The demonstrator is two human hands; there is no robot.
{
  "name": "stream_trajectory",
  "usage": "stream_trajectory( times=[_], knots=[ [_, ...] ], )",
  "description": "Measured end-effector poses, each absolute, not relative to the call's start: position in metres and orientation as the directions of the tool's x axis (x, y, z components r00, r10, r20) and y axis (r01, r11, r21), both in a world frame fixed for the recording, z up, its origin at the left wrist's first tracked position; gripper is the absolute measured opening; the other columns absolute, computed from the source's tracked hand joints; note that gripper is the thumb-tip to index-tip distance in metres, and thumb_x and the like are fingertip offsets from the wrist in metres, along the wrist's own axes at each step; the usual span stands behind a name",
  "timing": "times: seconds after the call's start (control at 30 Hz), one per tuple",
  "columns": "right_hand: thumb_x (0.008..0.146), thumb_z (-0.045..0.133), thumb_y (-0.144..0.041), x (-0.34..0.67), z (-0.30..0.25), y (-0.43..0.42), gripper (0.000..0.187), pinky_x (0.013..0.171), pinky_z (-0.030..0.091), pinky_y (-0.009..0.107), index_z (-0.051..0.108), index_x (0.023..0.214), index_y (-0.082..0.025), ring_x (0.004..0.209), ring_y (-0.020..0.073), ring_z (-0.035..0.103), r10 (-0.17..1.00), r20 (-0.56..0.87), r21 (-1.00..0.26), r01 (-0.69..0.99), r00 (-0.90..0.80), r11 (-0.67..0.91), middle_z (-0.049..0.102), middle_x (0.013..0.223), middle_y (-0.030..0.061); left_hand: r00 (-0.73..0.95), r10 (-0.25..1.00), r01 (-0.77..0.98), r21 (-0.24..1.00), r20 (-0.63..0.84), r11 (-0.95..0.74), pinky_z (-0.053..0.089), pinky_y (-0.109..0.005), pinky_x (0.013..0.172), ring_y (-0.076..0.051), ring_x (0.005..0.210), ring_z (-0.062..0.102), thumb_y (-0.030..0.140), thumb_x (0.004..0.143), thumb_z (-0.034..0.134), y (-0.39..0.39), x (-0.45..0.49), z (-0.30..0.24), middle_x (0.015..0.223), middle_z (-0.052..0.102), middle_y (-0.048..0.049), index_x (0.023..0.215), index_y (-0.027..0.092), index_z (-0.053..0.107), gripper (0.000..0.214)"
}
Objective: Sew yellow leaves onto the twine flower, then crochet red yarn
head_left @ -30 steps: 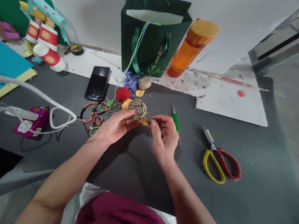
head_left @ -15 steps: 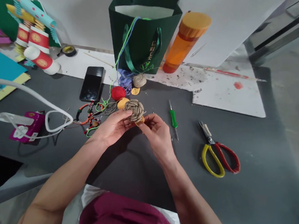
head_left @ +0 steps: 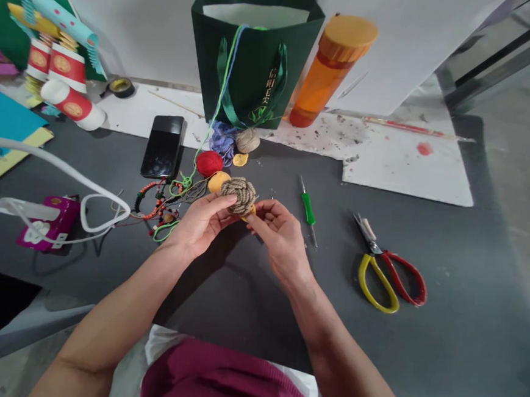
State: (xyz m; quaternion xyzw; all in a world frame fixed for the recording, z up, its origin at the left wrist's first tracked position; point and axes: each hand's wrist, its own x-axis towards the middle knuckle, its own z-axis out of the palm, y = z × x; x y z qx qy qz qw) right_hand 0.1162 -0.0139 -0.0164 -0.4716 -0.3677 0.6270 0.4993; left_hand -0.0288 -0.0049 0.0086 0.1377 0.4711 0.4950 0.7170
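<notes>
A brown-grey crocheted rosette (head_left: 239, 193) is pinched in my left hand (head_left: 196, 225), the thumb lying on its near left side. Under its lower right edge shows a small yellow-orange piece (head_left: 250, 212), which my right hand (head_left: 282, 239) grips between thumb and fingers. How the two pieces are joined is hidden by my fingers. Just beyond the rosette lie a yellow-orange ball (head_left: 218, 181), a red ball of yarn (head_left: 209, 163), a beige ball of yarn (head_left: 248, 141) and a loose blue yarn bundle (head_left: 222, 141). Right of my hands rests a green-handled double-ended crochet hook (head_left: 307, 209).
Scissors (head_left: 379, 265) with one yellow and one red handle lie at the right. A dark green paper bag (head_left: 252, 69) and an orange bottle (head_left: 330, 75) stand at the back. Left are a phone (head_left: 162, 147), beaded bracelets (head_left: 158, 201) and a white cable (head_left: 65, 170).
Both hands hold nearly the same place and grip. The rosette is turned or tilted very slightly, and the view has shifted a little.
</notes>
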Motion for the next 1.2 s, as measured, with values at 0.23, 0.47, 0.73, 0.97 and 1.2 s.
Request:
stream_trajectory(
  times=[0.23, 0.47, 0.73, 0.97, 1.2],
  knots=[
    [0.065, 0.089, -0.037, 0.116, -0.016, -0.014, 0.034, 0.057, 0.051, 0.025, 0.065, 0.084, -0.021, 0.063, 0.0112, 0.064, 0.958, -0.270, -0.916, -0.283, -0.095, -0.286, 0.069, 0.074, -0.0016, 0.008, 0.892, -0.547, 0.745, -0.452, 0.383, 0.054, -0.028, 0.081, -0.014, 0.080, 0.068, 0.018, 0.060, 0.089, -0.005, -0.027, 0.010, 0.086, 0.077, -0.0021, 0.082, 0.016, 0.076, 0.026],
    [0.061, 0.093, -0.035, 0.115, -0.017, -0.014, 0.041, 0.063, 0.059, 0.026, 0.062, 0.084, -0.021, 0.065, 0.0122, 0.070, 0.945, -0.303, -0.898, -0.297, -0.122, -0.326, 0.072, 0.077, -0.0017, 0.036, 0.883, -0.563, 0.721, -0.467, 0.404, 0.054, -0.028, 0.081, -0.014, 0.078, 0.067, 0.020, 0.059, 0.091, -0.005, -0.026, 0.008, 0.082, 0.076, -0.0018, 0.081, 0.016, 0.076, 0.027],
    [0.061, 0.094, -0.033, 0.117, -0.016, -0.017, 0.044, 0.068, 0.062, 0.028, 0.063, 0.089, -0.021, 0.068, 0.0126, 0.070, 0.934, -0.314, -0.889, -0.292, -0.169, -0.352, 0.073, 0.079, -0.0010, 0.015, 0.882, -0.558, 0.728, -0.472, 0.399, 0.053, -0.030, 0.085, -0.014, 0.080, 0.068, 0.016, 0.064, 0.087, -0.006, -0.027, 0.006, 0.086, 0.076, -0.0022, 0.084, 0.015, 0.075, 0.024],
    [0.060, 0.095, -0.037, 0.124, -0.009, -0.016, 0.044, 0.068, 0.061, 0.029, 0.066, 0.089, -0.020, 0.070, 0.0131, 0.068, 0.943, -0.285, -0.897, -0.299, -0.173, -0.326, 0.072, 0.081, 0.0002, 0.068, 0.870, -0.566, 0.699, -0.488, 0.437, 0.054, -0.032, 0.089, -0.016, 0.084, 0.071, 0.014, 0.068, 0.083, -0.004, -0.033, 0.008, 0.089, 0.078, -0.0036, 0.086, 0.016, 0.074, 0.020],
    [0.077, 0.080, -0.057, 0.130, -0.005, -0.016, 0.040, 0.053, 0.050, 0.025, 0.067, 0.084, -0.020, 0.053, 0.0103, 0.058, 0.976, -0.214, -0.941, -0.258, -0.046, -0.219, 0.067, 0.064, -0.0017, 0.121, 0.804, -0.592, 0.608, -0.583, 0.530, 0.058, -0.026, 0.074, -0.014, 0.073, 0.071, 0.009, 0.071, 0.079, -0.002, -0.036, 0.011, 0.080, 0.077, -0.0013, 0.080, 0.017, 0.073, 0.014]
  ],
)
